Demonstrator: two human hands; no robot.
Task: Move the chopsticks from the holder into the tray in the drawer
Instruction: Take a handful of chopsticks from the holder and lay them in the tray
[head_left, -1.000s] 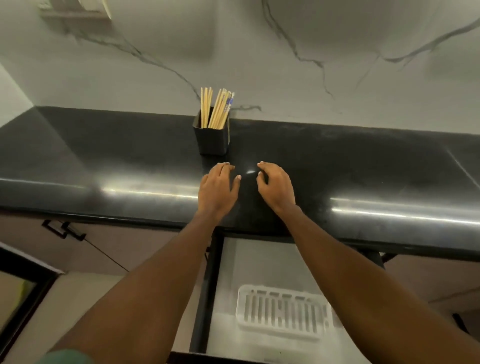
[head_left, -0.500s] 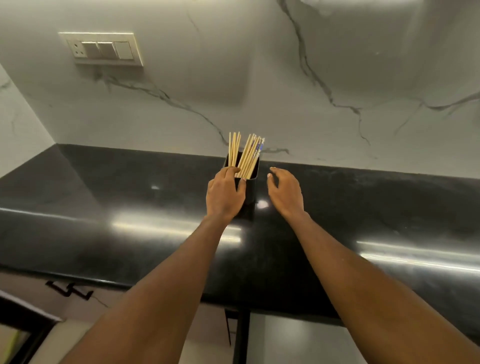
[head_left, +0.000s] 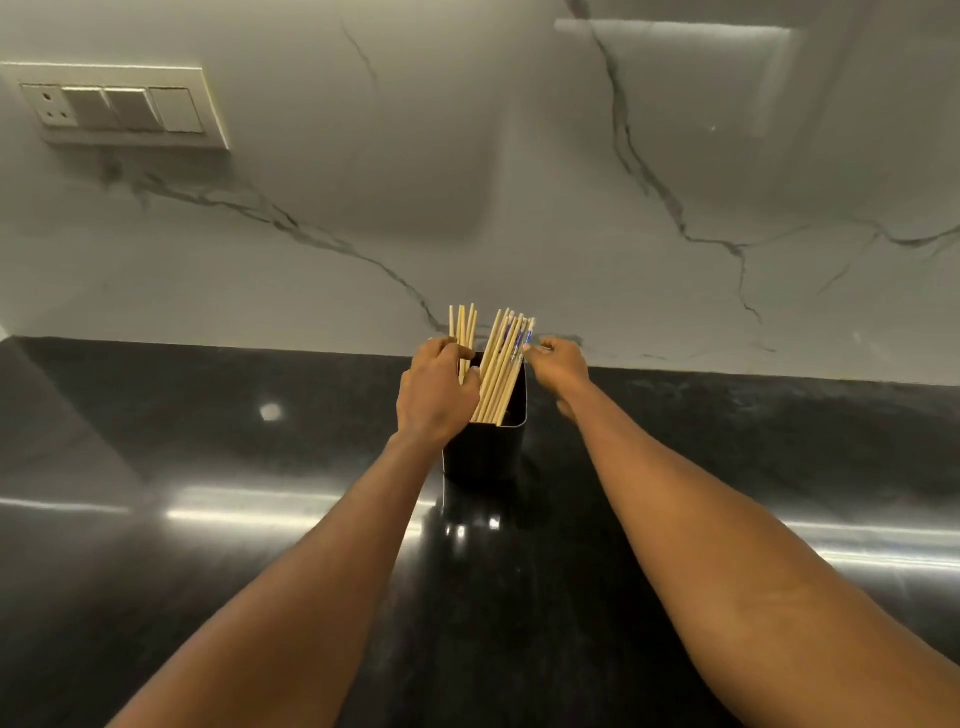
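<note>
A black square holder (head_left: 485, 452) stands on the dark countertop near the wall, with several pale wooden chopsticks (head_left: 500, 371) upright in it in two bunches. Some in the right bunch carry blue print near their tops. My left hand (head_left: 435, 397) is at the holder's left rim, its fingers and thumb curled around the smaller left bunch (head_left: 462, 332). From the right, my right hand (head_left: 560, 366) touches the tops of the larger bunch with its fingertips, not closed on them. The drawer and its tray are out of view.
The glossy black countertop (head_left: 208, 447) runs the full width, with bright light reflections along its front. Behind it rises a white marble wall with grey veins. A switch and socket plate (head_left: 117, 106) is mounted on the wall at the upper left.
My view tilted up, so the drawer and tray dropped out of sight. Both hands moved from the countertop up to the chopsticks, and my left hand closed around the left bunch.
</note>
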